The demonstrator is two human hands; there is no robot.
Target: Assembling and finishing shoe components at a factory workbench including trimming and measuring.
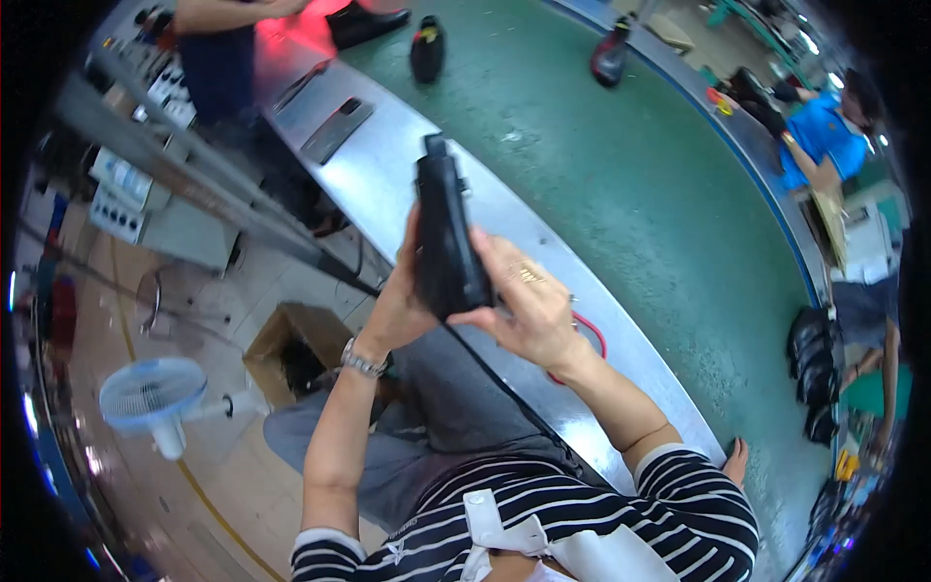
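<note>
- Nearest to me is my black-and-white striped knit shirt [601, 504], and both my bare forearms reach up and away from it.
- My left hand [400, 308], with a silver link band [364, 360] at the wrist, clasps the left side of a glossy black shoe-shaped piece [448, 228]; most of those fingers are hidden behind it.
- My right hand [531, 301], wearing a gold-coloured ring [530, 274], pinches the same piece, thumb at its near end and fingers along its right side.
- I hold the piece raised over the left edge of a long, shiny metal tabletop [383, 165], its short tab pointing away from me.
- A thin red loop [599, 335] lies on the tabletop, just beside my right wrist.
- Left of the tabletop, on the floor, are an open brown cardboard box [270, 347] and, farther left, a blue-and-white fan [153, 393].
- Near the tabletop's far left corner lies a flat dark rectangular device [337, 130].
- Along the tabletop's right edge stretches a wide green surface [621, 184], carrying a black shoe [427, 50] toward its far left and a dark red-and-black shoe [611, 55] by its far edge.
- Beyond that far edge is a co-worker in a bright blue shirt [824, 141].
</note>
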